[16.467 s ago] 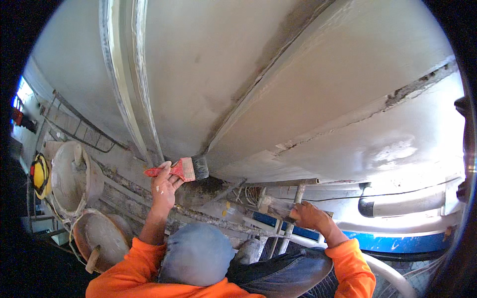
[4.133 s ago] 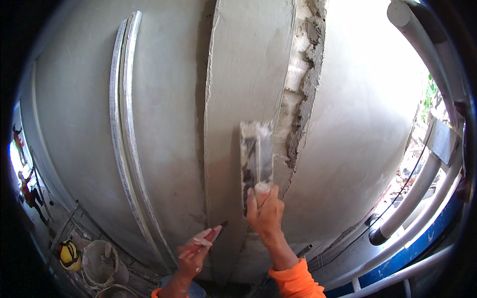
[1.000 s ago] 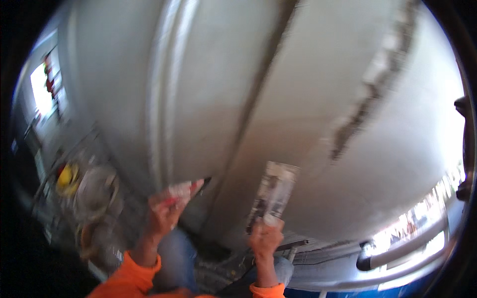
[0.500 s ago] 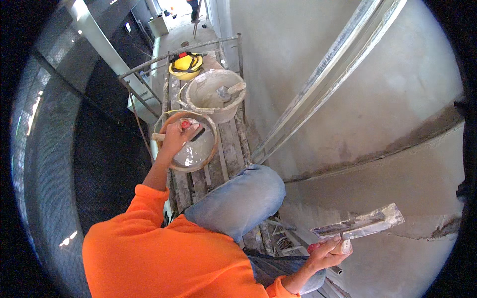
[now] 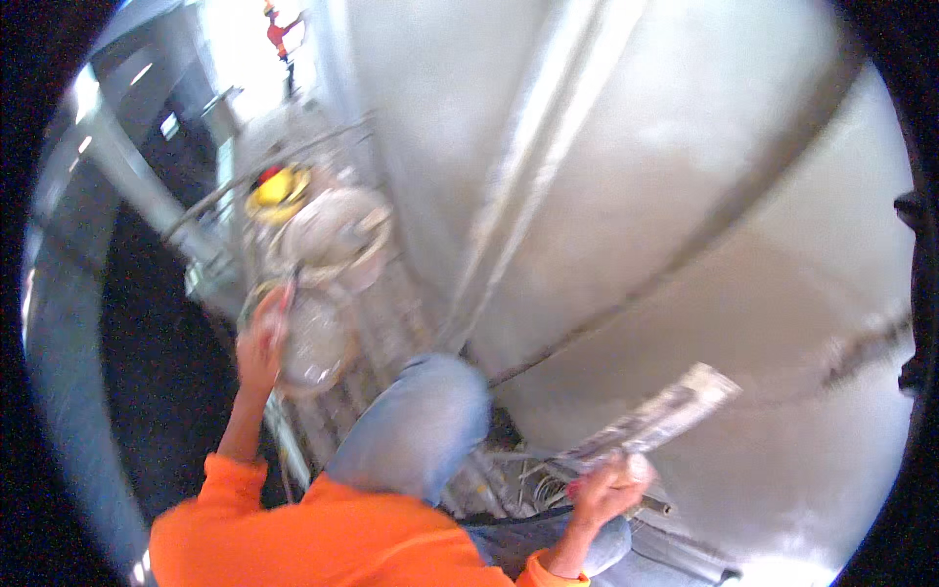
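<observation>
My left hand [image 5: 259, 340] grips a red-handled paintbrush [image 5: 286, 292] at the near bucket [image 5: 331, 354], whose watery, pale contents glisten. Behind it sits a larger grey bucket [image 5: 337, 210] with a tool handle inside. My right hand [image 5: 614, 481] is closed on the handle of a long metal plastering trowel [image 5: 675, 411], held out to the lower right beside the plastered wall [image 5: 704, 157]. My bent knee [image 5: 411, 421] lies between the hands. Motion blur hides the brush bristles' exact position relative to the bucket.
Scaffold planks [image 5: 396, 323] carry the buckets and a yellow helmet [image 5: 282, 186], with a metal rail [image 5: 240, 181] around them. A person [image 5: 280, 37] stands in the bright opening beyond. Long light profiles [image 5: 523, 166] run along the wall. Dark mesh [image 5: 147, 323] lines the left side.
The view has turned from facing the wall to looking along the planks. Since half a second ago, my left hand has lifted the brush from inside the near bucket toward its edge.
</observation>
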The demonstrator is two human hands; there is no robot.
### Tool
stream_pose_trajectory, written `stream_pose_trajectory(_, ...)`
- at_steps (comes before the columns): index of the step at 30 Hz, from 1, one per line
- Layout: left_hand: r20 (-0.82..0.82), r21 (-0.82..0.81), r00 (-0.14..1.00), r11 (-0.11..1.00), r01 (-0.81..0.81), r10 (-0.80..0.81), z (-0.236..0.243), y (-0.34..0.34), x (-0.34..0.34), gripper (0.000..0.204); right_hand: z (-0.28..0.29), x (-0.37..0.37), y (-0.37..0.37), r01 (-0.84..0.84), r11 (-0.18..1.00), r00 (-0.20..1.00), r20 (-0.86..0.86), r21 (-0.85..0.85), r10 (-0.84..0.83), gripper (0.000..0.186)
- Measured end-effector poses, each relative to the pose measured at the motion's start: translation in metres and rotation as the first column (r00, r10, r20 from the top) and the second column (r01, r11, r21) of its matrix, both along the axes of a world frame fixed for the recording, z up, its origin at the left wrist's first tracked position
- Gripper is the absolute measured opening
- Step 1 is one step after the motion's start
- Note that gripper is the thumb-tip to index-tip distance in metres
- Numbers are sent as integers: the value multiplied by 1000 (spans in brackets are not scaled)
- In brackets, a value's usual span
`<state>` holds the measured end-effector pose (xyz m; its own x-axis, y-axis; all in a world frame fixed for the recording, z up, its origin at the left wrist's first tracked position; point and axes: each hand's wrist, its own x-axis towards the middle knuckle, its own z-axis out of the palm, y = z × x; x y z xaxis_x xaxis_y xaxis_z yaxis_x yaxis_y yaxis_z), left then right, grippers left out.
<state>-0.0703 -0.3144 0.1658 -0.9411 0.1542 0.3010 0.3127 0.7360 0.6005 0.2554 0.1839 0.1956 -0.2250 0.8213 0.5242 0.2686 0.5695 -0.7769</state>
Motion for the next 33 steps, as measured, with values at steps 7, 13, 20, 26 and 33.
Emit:
stream_pose_trajectory(7, 112, 354, 986, 922, -157, 125, -5, -33, 43, 26, 44, -2, -36, -120, 962, 985, 94, -246, 147, 39)
stream_pose_trajectory(13, -114, 737, 987, 675, 9, 112, 74, 125, 28, 24, 61, 3, -26, -766, 425, 632, -685, -482, 363, 40)
stream_pose_trajectory(20, -629, 432, 94, -247, 868, -772, 204, 344, 116, 10, 85, 7, -27, -947, -89, 293, -945, -307, 148, 56)
stream_pose_trajectory(26, -535, 420, -264, -524, 741, -802, 200, 339, 136, 16, 219, 13, 28, -745, 641, 455, -843, -185, 286, 50)
stream_pose_trajectory(33, -477, 787, 252, -281, 550, -842, 118, 353, 127, 7, 411, -93, 68, 151, 816, 988, -113, 559, -105, 42)
